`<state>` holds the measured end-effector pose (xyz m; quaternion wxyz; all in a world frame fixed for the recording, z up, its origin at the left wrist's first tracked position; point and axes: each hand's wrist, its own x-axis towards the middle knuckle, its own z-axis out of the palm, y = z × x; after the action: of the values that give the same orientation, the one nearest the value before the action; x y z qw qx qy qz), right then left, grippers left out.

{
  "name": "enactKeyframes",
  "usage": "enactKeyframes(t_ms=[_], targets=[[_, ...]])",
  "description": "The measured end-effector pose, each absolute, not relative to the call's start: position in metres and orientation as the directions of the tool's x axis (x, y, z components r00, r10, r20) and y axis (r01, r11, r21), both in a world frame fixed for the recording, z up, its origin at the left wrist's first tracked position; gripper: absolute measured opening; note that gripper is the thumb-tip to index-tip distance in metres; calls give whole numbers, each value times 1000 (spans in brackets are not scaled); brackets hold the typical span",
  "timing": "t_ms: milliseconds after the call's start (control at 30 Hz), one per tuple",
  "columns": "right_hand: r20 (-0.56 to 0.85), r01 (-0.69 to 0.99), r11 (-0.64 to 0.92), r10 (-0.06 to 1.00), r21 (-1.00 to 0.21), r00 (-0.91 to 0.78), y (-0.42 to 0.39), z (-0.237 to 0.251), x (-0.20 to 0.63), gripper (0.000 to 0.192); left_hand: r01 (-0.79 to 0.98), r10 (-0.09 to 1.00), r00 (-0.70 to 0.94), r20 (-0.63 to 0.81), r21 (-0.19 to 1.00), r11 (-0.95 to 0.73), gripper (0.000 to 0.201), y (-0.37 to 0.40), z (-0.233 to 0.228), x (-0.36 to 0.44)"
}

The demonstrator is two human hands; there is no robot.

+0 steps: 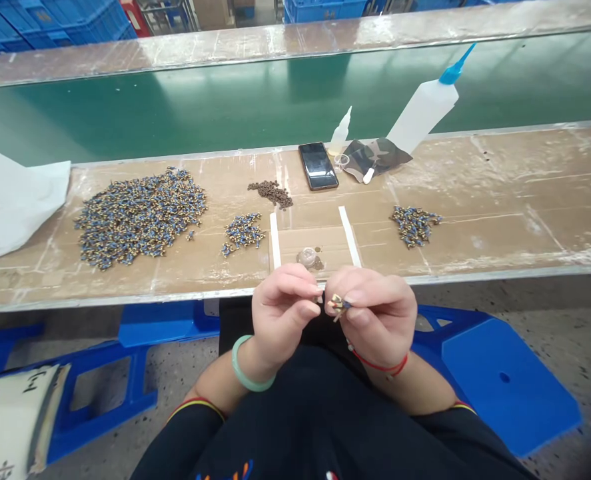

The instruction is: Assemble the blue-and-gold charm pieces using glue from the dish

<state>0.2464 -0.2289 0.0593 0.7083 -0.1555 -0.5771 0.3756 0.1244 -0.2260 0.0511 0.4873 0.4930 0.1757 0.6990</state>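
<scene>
- Nearest, over the lap, the left hand (282, 307) and the right hand (375, 313) are drawn close together, fingertips almost meeting. Between them they pinch one small blue-and-brass part (338, 306); the right thumb and forefinger hold it, and the left fingertips press in at its near end.
- The part hangs off the bench (500, 200), above the lap and the floor. If the pinch slackens, it would likely drop between the knees or under the blue stool (500, 380), where something so small is hard to find.
- Just beyond the hands, on the bench edge, sits a small clear cup (307, 257) between two white strips (349, 235). It is close enough that a hand coming forward could knock it off.
- Further out lie a big heap of parts (140, 215) at left, a small cluster (244, 231) near the middle, a pile of brown bits (272, 193), and another small pile (414, 224) at right. A sweeping sleeve could mix them.
- Farthest, a phone (318, 166), a small dropper bottle (340, 132) and a leaning squeeze bottle (425, 110) stand by the green belt (225, 107). The leaning bottle looks liable to tip.
</scene>
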Motion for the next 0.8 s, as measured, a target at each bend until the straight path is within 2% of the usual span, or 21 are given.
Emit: enactKeyframes(t_ms=[267,800], targets=[[657,-370,624,752,-689,45,-231,64,242,14,-415,822,-54,567,736,-535,12,-229,50,121],[741,-267,713,672,-649,-7,-231,62,248,26,-353,795,-39,605,736,-578,12,-228,54,118]])
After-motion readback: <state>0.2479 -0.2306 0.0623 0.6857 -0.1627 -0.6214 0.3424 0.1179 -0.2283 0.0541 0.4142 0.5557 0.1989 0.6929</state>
